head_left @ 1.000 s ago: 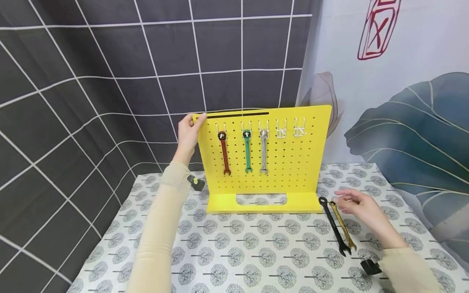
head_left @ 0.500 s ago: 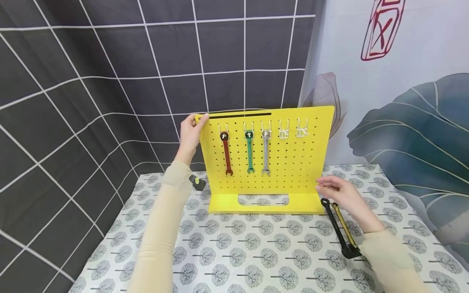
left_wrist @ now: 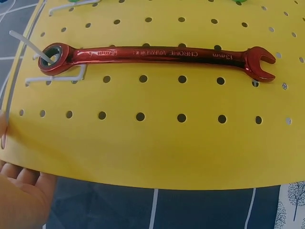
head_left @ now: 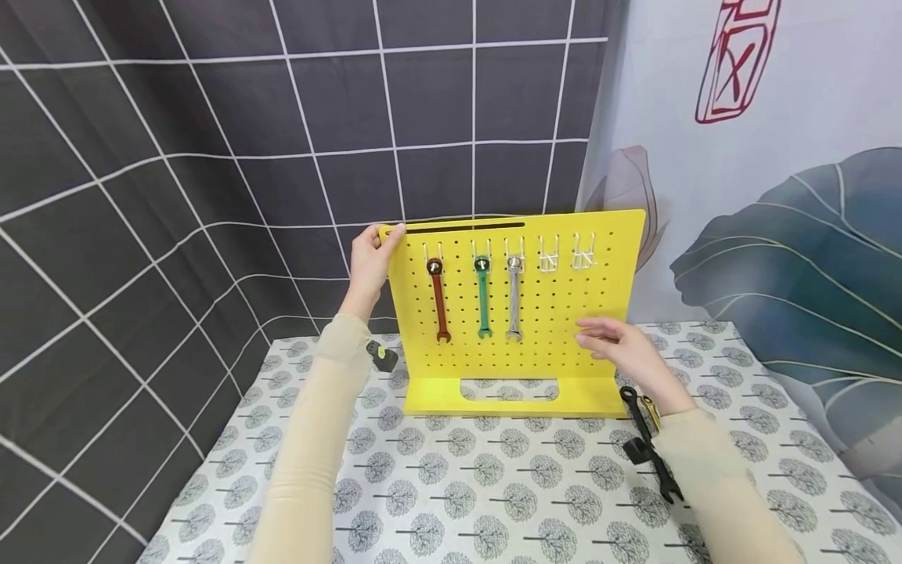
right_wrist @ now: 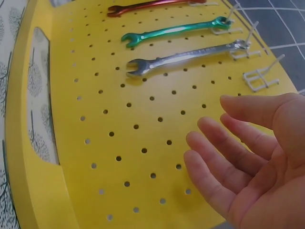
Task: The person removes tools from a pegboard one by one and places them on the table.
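Clerk: Dial centre, head view?

Checker: The middle of the yellow pegboard (head_left: 532,313), upright on the patterned tablecloth (head_left: 507,486).

Clerk: Item one, ten o'clock?

Checker: Your left hand (head_left: 369,258), pinching the board's upper corner, thumb in front, fingers behind. Judged a sound brace; press slightly downward, since a pull would likely tip the board.

Clerk: Item two, nine o'clock inward to centre?

Checker: Red wrench (head_left: 439,304), green wrench (head_left: 483,300), silver wrench (head_left: 514,305), each hung by its ring, mouth toward six. A brush from your knuckles would probably set one swinging.

Clerk: Item three, one to two o'clock?

Checker: Two white hooks (head_left: 548,262), side by side. Thin wire, best approached with fingertips leading.

Clerk: Item four, four o'clock?

Checker: Your right hand (head_left: 627,352), before the board's face, below the hooks. Fingers loosely spread, thumb apart, holding nothing. Contact with the board: cannot tell. Carry the wrist high.

Clerk: Reason?

Checker: Item five, between four and five o'clock: black wrench (head_left: 661,470) on the cloth, partly covered in view by your wrist camera (head_left: 637,450); gold wrench (head_left: 654,415) beside it, mostly hidden by your sleeve (head_left: 705,462). A low sleeve could drag either.
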The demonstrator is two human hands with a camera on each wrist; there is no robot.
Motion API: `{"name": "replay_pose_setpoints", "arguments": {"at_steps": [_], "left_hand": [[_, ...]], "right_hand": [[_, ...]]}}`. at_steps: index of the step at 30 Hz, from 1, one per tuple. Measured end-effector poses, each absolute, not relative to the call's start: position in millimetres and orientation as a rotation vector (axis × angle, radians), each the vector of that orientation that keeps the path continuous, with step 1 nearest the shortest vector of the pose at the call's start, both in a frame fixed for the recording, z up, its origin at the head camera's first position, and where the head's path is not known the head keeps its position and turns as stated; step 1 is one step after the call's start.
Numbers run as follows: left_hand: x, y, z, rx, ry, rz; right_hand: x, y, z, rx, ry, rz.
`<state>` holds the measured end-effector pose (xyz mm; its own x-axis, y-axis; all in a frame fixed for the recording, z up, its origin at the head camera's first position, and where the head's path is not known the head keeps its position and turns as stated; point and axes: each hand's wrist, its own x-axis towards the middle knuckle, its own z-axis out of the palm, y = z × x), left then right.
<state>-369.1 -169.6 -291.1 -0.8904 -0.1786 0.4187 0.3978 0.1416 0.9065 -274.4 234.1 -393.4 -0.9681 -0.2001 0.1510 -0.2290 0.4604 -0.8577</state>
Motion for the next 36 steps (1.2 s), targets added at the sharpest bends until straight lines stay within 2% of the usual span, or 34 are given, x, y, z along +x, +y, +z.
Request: {"name": "replay_pose_setpoints", "arguments": {"at_steps": [20, 36], "left_hand": [[-369, -166, -290, -0.216, -1.986, -1.794], [-367, -166, -291, -0.201, -1.979, -1.773]], "right_hand": [[-305, 192, -389, 0.428, -2.655, 1.611], [-310, 166, -381, 0.440, -2.662, 1.691]]}}
